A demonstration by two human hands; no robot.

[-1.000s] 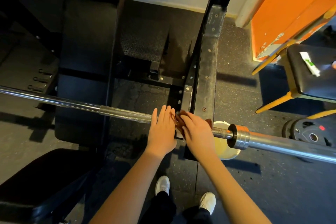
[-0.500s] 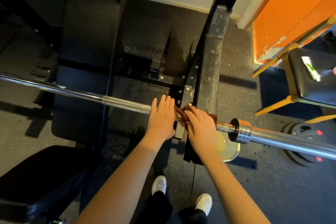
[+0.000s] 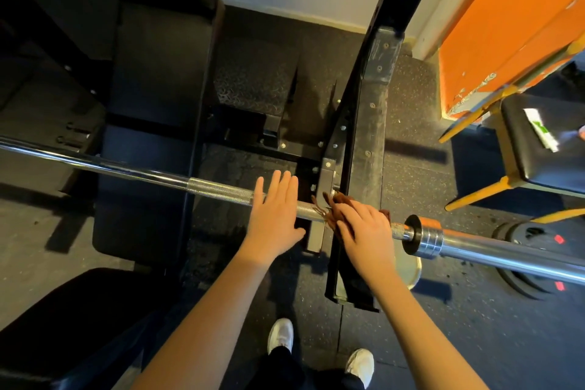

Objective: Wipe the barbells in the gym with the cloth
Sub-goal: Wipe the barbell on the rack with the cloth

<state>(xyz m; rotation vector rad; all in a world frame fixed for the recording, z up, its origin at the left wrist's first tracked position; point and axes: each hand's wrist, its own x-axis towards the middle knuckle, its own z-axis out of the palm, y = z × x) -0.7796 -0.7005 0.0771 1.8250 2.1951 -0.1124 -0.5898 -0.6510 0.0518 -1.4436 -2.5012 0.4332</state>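
**Cloth hand shifts toward the collar**

Head view: barbell (image 3: 142, 172) lies across the rack, passing the rack upright (image 3: 367, 142). Left hand (image 3: 277, 215) is flat with fingers straight, resting on the knurled shaft left of the upright. Right hand (image 3: 364, 231) is curled over the brown cloth (image 3: 338, 199), clamping it on the shaft between upright and collar (image 3: 427, 236). A second ago the hands touched; now bare shaft shows between them and the cloth sits nearer the collar. Likely mid-wipe, with the sleeve and the long left stretch not yet done.

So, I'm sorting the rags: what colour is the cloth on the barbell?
Reddish brown; the cloth shows best in the head view, under the right hand.
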